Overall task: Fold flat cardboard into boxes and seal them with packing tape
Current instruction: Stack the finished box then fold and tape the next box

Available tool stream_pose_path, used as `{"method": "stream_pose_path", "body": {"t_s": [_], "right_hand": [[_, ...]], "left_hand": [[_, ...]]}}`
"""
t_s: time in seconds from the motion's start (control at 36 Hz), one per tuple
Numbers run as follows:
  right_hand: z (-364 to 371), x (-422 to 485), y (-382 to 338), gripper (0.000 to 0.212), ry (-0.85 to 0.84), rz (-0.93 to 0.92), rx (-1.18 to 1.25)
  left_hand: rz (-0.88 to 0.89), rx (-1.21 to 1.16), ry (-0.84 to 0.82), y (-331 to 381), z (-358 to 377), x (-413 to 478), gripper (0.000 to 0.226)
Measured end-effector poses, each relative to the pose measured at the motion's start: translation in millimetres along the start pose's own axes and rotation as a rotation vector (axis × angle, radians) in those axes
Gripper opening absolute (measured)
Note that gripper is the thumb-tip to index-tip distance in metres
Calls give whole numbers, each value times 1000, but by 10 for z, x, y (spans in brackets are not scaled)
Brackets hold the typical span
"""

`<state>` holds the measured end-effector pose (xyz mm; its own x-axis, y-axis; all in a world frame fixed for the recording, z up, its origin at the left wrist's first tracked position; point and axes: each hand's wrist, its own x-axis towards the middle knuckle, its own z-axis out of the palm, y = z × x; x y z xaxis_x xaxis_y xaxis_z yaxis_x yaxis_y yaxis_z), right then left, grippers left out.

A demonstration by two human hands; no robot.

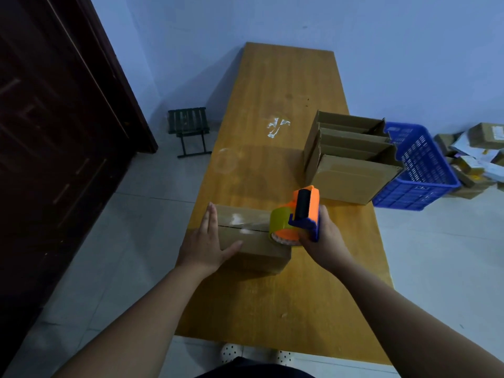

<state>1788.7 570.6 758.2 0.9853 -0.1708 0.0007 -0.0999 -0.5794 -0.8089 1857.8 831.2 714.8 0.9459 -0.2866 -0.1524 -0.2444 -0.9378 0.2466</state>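
Wooden worktop (272, 105) carries a box (253, 249) at 6 o'clock; left hand (207, 241) presses it, fingers straight, while right hand (324, 238) grips the tape dispenser (300, 214) at the seam's end, taping seemingly almost done. Open boxes (349, 170) wait at 2 o'clock.

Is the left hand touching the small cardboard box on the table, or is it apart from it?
Touching. The head view shows the left hand lying flat on the left end of the box, thumb across its top, with no gap.
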Motion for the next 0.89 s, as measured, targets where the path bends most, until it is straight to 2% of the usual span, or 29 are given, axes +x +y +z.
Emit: {"method": "stream_pose_path", "body": {"t_s": [0.11, 0.42, 0.61, 0.69, 0.78, 0.89], "right_hand": [[-104, 69, -20, 41, -58, -31, -116], [-384, 129, -13, 46, -121, -85, -372], [-378, 114, 93, 47, -114, -118, -421], [-427, 130, 149, 50, -136, -66, -489], [-448, 125, 216, 51, -151, 10, -427], [-443, 143, 234, 48, -140, 7, -412]], "left_hand": [[4, -5, -24, 14, -18, -15, 108], [-3, -15, -33, 4, 9, -10, 107], [6, -7, -20, 8, 2, -17, 106], [3, 24, -28, 0, -5, -30, 106], [-2, 38, -28, 5, -12, -24, 107], [-5, 47, -30, 30, -39, -36, 106]]}}
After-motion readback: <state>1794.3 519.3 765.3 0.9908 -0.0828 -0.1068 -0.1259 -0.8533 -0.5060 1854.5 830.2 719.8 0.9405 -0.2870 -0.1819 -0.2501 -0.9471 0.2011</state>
